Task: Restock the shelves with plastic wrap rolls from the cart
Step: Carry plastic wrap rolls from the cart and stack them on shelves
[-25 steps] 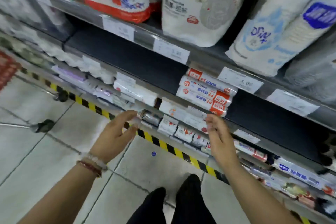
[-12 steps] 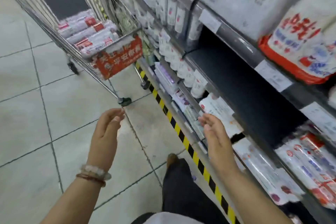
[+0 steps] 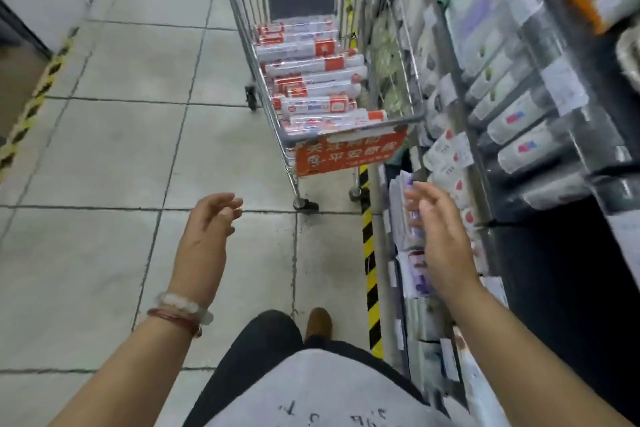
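Note:
A wire shopping cart (image 3: 349, 130) stands ahead of me in the aisle, close to the shelving on the right. Several plastic wrap rolls (image 3: 318, 80), white with red labels, lie stacked inside it. An orange sign (image 3: 346, 156) hangs on the cart's near end. My left hand (image 3: 207, 236) is raised over the tiled floor with relaxed fingers and holds nothing; bracelets circle its wrist. My right hand (image 3: 440, 239) is held up beside the lower shelf edge, fingers fairly straight, also empty. Both hands are well short of the cart.
Shelving (image 3: 519, 114) packed with white packaged goods runs along the right side. A yellow-and-black striped strip (image 3: 369, 253) marks the floor at its base. Another striped strip (image 3: 31, 107) and a cabinet lie at the far left. My legs and one shoe (image 3: 318, 322) show below.
My view has swung left from the shelf with its stocked rolls to the cart, which now sits straight ahead and nearer. Both hands stayed empty and raised.

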